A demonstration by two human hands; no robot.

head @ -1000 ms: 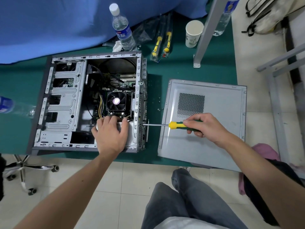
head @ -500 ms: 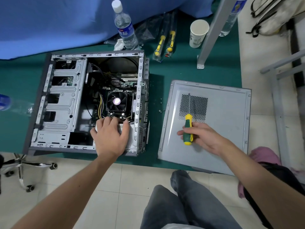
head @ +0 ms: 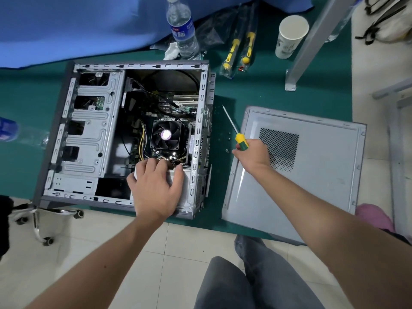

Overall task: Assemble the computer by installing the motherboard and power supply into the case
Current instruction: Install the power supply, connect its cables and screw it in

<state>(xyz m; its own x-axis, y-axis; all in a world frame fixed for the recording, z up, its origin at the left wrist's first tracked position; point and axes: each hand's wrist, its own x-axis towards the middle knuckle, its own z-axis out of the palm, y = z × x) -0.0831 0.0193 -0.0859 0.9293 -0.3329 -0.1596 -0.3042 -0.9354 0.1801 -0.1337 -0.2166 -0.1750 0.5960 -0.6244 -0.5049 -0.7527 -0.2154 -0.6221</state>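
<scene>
The open grey computer case [head: 89, 134] lies on its side on the green mat. Inside sits the motherboard [head: 178, 103] with a black CPU fan [head: 166, 134]. In the case's near right corner is the grey power supply [head: 186, 190]. My left hand [head: 153, 188] lies flat on top of it, fingers spread toward the fan. My right hand [head: 252, 155] grips a yellow and green screwdriver [head: 239, 139], its shaft pointing up and left over the mat. A few small screws [head: 228, 139] lie on the mat just left of this hand.
The removed side panel [head: 312, 175] lies right of the case. At the back stand a water bottle [head: 182, 30], a paper cup [head: 289, 36] and bagged screwdrivers [head: 238, 52]. A metal leg [head: 312, 45] rises at the right. Another bottle [head: 13, 132] lies far left.
My right hand pulled the screwdriver away from the case's rear edge, swung it over the side panel, then moved left to the loose screws. My left hand stayed on the power supply.
</scene>
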